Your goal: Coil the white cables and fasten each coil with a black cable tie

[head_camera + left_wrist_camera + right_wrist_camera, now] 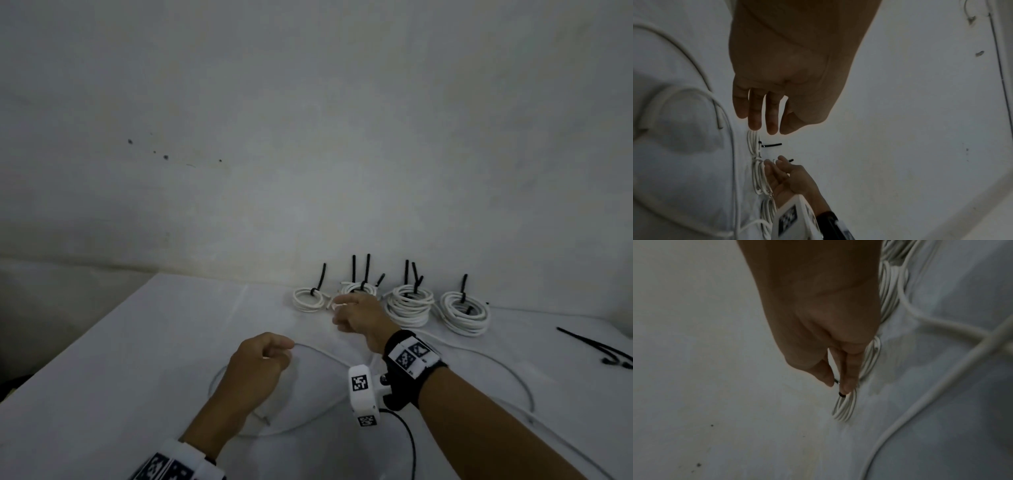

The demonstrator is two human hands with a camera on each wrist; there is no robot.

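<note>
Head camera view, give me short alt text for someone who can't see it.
Two hands work over a white table: the left at a loose white cable, the right reaching toward four tied coils by the wall.
</note>
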